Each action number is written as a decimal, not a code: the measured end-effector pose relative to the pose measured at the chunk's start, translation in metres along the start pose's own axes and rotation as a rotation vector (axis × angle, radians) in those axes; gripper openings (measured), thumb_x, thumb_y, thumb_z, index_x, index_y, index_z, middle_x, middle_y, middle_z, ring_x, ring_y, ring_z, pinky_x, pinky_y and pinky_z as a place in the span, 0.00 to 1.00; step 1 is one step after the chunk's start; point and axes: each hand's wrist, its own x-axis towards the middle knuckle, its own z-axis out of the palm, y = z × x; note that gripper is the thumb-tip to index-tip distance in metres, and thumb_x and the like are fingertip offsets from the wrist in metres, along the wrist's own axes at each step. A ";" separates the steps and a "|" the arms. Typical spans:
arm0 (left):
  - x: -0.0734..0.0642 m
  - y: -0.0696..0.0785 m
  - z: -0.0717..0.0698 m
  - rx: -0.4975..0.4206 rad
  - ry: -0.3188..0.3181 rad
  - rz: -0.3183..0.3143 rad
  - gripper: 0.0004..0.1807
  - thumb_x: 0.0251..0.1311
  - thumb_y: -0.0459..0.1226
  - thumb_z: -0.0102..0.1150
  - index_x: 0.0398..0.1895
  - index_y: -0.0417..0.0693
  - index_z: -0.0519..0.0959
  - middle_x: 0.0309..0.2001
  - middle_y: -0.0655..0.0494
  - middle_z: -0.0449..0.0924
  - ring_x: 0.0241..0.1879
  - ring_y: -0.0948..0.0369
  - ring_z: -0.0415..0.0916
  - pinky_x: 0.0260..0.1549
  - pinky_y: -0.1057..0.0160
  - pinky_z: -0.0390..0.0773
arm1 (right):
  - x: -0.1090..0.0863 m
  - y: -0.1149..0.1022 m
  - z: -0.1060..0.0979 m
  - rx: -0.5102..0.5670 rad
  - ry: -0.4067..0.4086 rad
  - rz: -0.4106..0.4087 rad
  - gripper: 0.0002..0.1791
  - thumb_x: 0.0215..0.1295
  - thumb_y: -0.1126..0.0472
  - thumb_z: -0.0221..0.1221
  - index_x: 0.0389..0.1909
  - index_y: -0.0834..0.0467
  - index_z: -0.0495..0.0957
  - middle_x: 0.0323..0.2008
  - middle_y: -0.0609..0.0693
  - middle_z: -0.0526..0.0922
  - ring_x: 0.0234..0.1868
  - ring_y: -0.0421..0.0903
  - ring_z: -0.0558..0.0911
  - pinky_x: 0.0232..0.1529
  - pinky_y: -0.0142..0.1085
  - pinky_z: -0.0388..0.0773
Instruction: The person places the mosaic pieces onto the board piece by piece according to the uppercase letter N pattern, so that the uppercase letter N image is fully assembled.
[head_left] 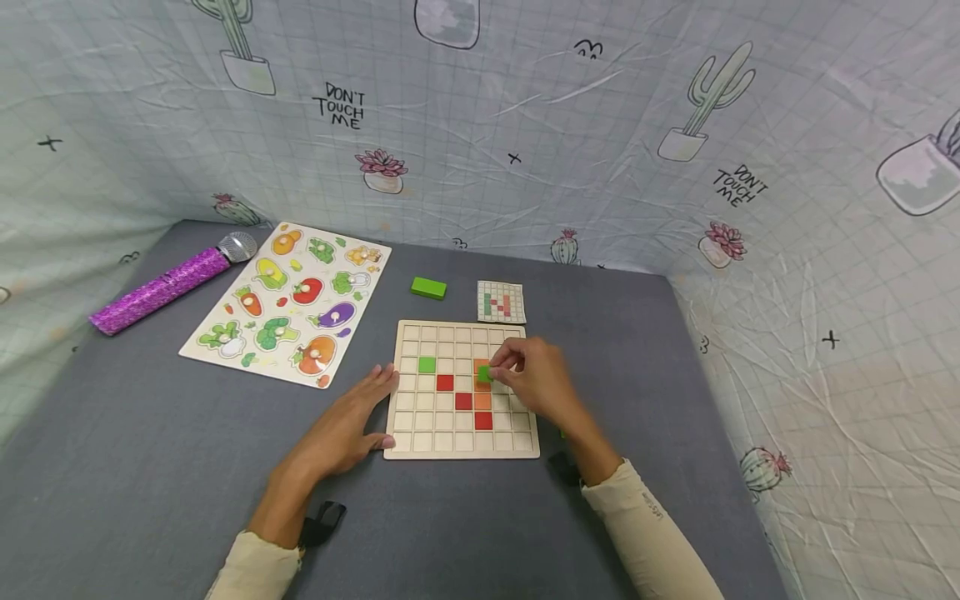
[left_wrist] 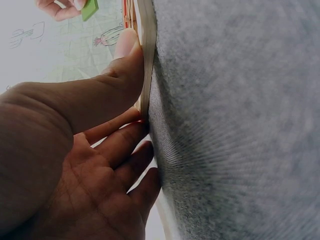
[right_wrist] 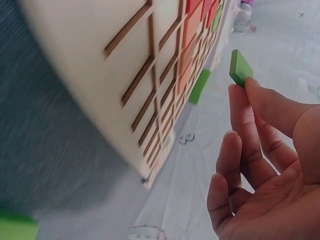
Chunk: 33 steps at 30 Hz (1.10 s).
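Note:
My right hand (head_left: 542, 379) pinches a small green square tile (right_wrist: 241, 68) between thumb and forefinger, its other fingers loosely bent. In the head view that tile is over the wooden grid board (head_left: 420, 442), overlapping an orange column. Orange tiles (head_left: 482, 402) lie in that column, partly hidden by the hand and green tile. Red tiles (head_left: 463, 402) step diagonally across the squares, and another green tile (head_left: 427, 365) sits at upper left. My left hand (head_left: 341, 433) rests along the board's left edge, thumb (left_wrist: 126, 47) touching the rim, fingers extended.
Behind the board lie a printed grid pattern card (head_left: 501, 302) and a green block (head_left: 428, 288). To the left are a vegetable puzzle board (head_left: 281, 367) and a purple glittery microphone (head_left: 168, 287). Another green piece (right_wrist: 17, 227) is near the right wrist. A patterned cloth (head_left: 480, 108) hangs behind.

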 end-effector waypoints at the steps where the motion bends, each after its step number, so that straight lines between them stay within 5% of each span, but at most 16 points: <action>1: 0.000 0.000 0.000 -0.001 0.000 0.000 0.50 0.54 0.31 0.80 0.80 0.34 0.64 0.83 0.39 0.59 0.83 0.38 0.53 0.77 0.35 0.61 | 0.000 -0.002 0.002 0.003 -0.004 -0.001 0.06 0.62 0.58 0.77 0.32 0.48 0.88 0.28 0.43 0.89 0.34 0.43 0.78 0.38 0.37 0.74; 16: 0.000 -0.002 0.001 -0.010 0.001 0.000 0.51 0.53 0.30 0.80 0.80 0.33 0.64 0.83 0.39 0.59 0.83 0.38 0.53 0.77 0.34 0.60 | 0.013 -0.036 0.032 0.085 -0.079 -0.019 0.07 0.63 0.61 0.75 0.29 0.51 0.87 0.25 0.43 0.85 0.27 0.38 0.81 0.32 0.34 0.77; 33: 0.001 -0.002 0.000 -0.007 0.009 0.025 0.49 0.54 0.31 0.79 0.79 0.33 0.65 0.82 0.38 0.60 0.83 0.37 0.55 0.76 0.34 0.62 | 0.031 -0.050 0.062 -0.111 -0.099 -0.014 0.09 0.59 0.58 0.78 0.26 0.48 0.86 0.20 0.39 0.82 0.25 0.36 0.77 0.36 0.35 0.72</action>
